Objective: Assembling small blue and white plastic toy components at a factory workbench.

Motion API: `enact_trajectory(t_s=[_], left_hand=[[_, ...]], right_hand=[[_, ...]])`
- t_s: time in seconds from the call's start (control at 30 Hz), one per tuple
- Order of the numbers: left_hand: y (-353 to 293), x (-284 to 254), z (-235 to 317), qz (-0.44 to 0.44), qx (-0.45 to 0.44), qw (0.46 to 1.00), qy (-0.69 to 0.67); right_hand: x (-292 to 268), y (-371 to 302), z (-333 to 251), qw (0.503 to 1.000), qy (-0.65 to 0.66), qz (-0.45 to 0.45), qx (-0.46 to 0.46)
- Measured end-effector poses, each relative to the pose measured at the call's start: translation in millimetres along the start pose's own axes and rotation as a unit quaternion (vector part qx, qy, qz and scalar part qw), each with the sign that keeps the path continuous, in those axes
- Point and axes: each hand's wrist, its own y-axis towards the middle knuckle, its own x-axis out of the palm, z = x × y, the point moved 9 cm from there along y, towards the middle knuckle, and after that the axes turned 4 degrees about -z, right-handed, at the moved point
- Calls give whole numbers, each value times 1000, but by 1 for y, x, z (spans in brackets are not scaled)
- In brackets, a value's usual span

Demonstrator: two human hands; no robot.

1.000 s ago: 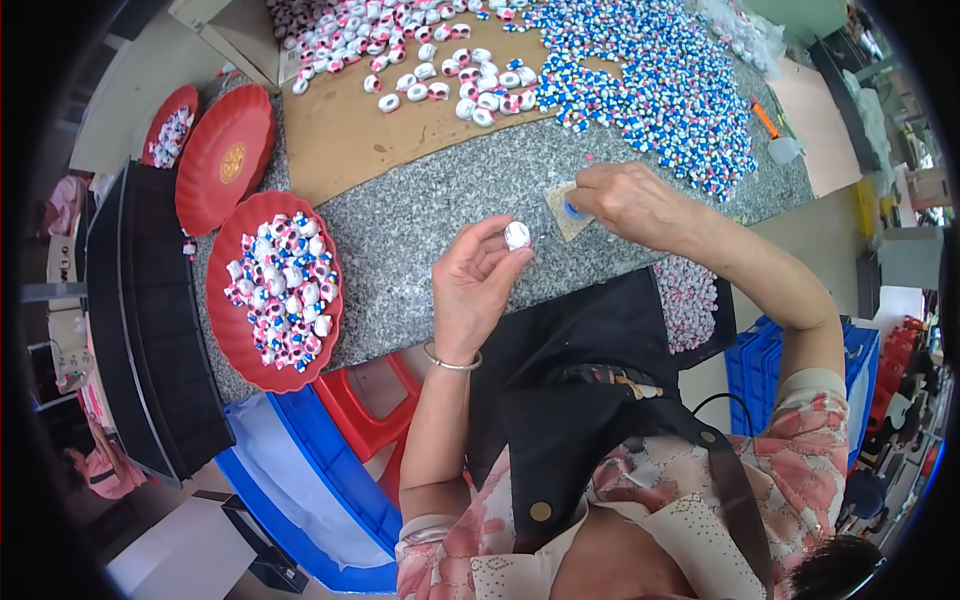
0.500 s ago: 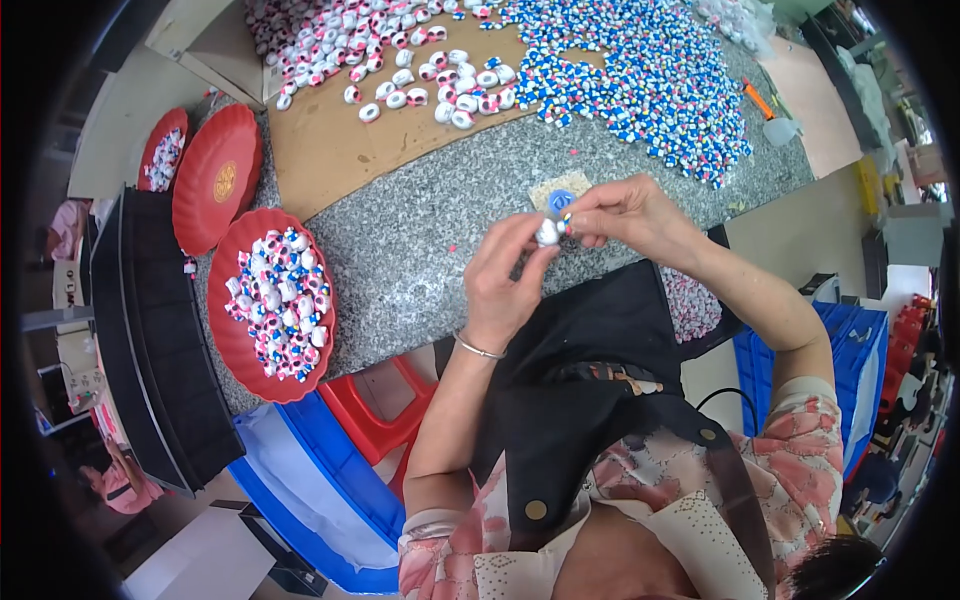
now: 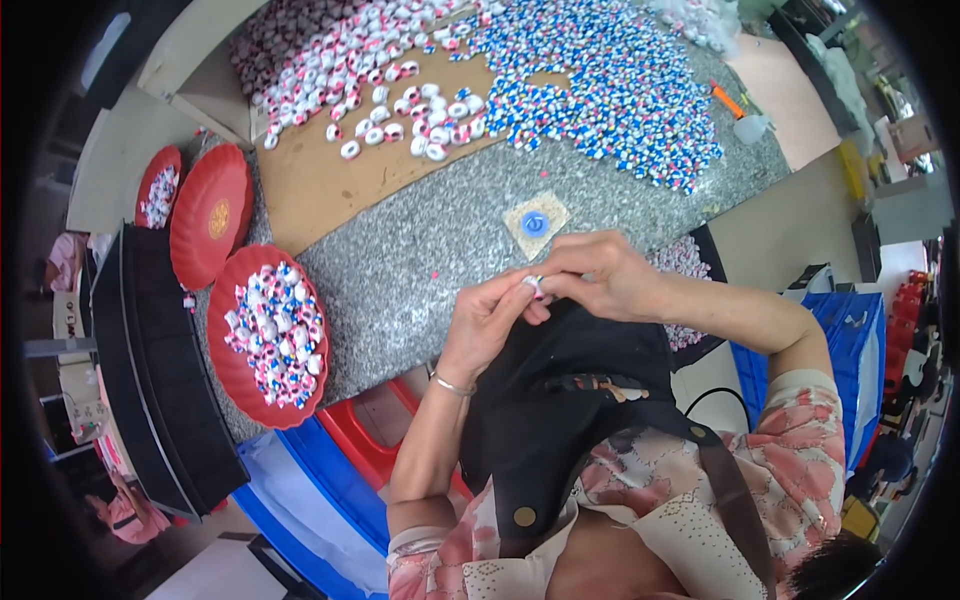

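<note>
Both hands meet just over the near edge of the stone worktop (image 3: 400, 290), above my black apron. My left hand (image 3: 490, 318) pinches a small white rounded piece with a pink patch (image 3: 536, 289), mostly covered by fingers. From the other side, my right hand (image 3: 610, 278) presses thumb and fingers on the same piece. Whether a small blue-and-white piece is in it cannot be seen. Beyond my hands lies a pale square pad with a blue round disc (image 3: 534, 223).
A red scalloped tray (image 3: 219, 340) of mixed white and blue pieces stands at left, beside another red tray (image 3: 190, 245). White-and-pink pieces (image 3: 330, 60) cover the cardboard (image 3: 320, 190). A heap of small blue-and-white pieces (image 3: 610, 90) lies behind, near an orange-handled tool (image 3: 727, 100).
My hands have come nearer to my body, off the pad, and closed together round the white piece. The small blue-and-white piece that was in my right fingers no longer shows.
</note>
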Motion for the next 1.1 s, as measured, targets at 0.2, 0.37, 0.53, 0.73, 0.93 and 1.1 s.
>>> enact_trajectory(t_s=[0.2,0.37,0.53,0.73,0.93,1.1], left_hand=[[-37,-61,62,152,93,960,215],[-135,-148,139,417,130,699,566],[-106,-112,162,417,223,631,615],[40,-114,121,301,151,781,525],[110,-125,103,210,225,704,640],[116,-118,92,185,256,707,632]], right_hand=[[-25,13,35,995,-97,-2,-14],[-100,26,93,939,-336,52,51],[-91,39,119,886,-455,-47,72],[-68,38,92,845,-531,-42,40],[-74,0,78,957,-257,123,58],[-48,-29,84,907,-371,174,-97]])
